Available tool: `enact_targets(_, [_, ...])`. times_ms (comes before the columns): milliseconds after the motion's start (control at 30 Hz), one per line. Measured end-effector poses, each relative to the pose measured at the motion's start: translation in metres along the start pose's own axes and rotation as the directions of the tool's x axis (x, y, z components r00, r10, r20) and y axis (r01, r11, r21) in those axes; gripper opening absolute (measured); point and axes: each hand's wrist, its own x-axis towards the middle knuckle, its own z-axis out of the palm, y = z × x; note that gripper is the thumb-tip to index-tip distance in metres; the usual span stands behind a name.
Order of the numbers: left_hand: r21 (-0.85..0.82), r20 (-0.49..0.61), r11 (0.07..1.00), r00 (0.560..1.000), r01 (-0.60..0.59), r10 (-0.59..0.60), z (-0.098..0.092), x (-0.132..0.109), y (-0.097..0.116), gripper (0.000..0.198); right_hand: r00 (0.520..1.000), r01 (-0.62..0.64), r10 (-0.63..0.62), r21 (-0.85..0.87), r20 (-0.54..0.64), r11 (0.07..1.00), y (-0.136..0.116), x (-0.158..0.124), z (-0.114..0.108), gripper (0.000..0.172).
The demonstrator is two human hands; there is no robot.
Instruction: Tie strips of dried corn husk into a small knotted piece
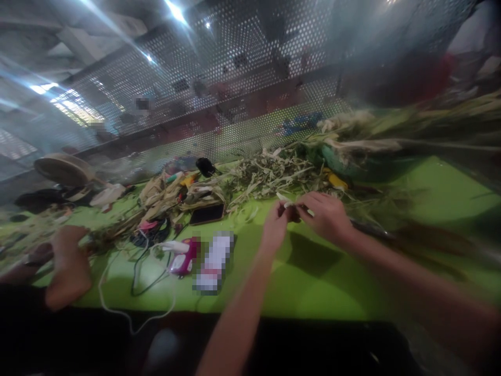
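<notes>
My left hand (276,223) and my right hand (325,213) meet above the green tabletop (258,292). Both sets of fingers are closed in a pinch around a small pale leaf strip (284,199), whose tip pokes up past my left fingers. What lies deeper between the fingertips is too blurred to make out. Just beyond my hands spreads a heap of dry, pale green leaf strips (270,172). A yellow object (335,178) lies behind my right hand, and a dark, shiny long object (371,228) is partly hidden by my right forearm.
Left of my hands are a dark phone (207,214), a second pixelated phone (214,263), a magenta packet with white tissue (185,257) and cables (129,316). A co-worker's hands (68,256) are at far left. Behind stands a perforated screen (242,125); a green basin (352,162) sits right.
</notes>
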Motion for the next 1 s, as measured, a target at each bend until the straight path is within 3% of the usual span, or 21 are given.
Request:
enact_targets(167, [-0.136, -0.073, 0.99, 0.997, 0.029, -0.039, 0.0061, -0.0015, 0.0005, 0.01, 0.998, 0.044, -0.046, -0.049, -0.043, 0.998, 0.0017, 0.0001, 0.0012, 0.014])
enact_targets(400, [-0.199, -0.133, 0.978, 0.987, 0.059, -0.087, 0.0076, -0.0014, 0.0042, 0.011, 0.983, 0.16, -0.166, -0.088, -0.076, 0.983, 0.0043, 0.0004, 0.0008, 0.011])
enact_targets(667, [-0.113, -0.1, 0.992, 0.993, 0.054, -0.065, 0.0024, -0.0005, 0.0076, 0.013, 0.999, -0.022, 0.026, 0.155, -0.027, 0.988, 0.0015, 0.0044, -0.0019, 0.006])
enact_targets(833, [-0.085, -0.069, 0.996, 0.997, 0.028, -0.034, 0.0023, 0.0006, 0.0059, 0.017, 0.998, 0.028, -0.027, 0.01, -0.057, 1.0, 0.0025, 0.0018, -0.0004, 0.008])
enact_targets(1000, [-0.186, -0.117, 0.981, 0.99, 0.061, -0.084, 0.0049, 0.0002, 0.0035, 0.021, 0.988, 0.122, -0.131, -0.107, -0.082, 0.987, 0.003, -0.0009, -0.0001, 0.012])
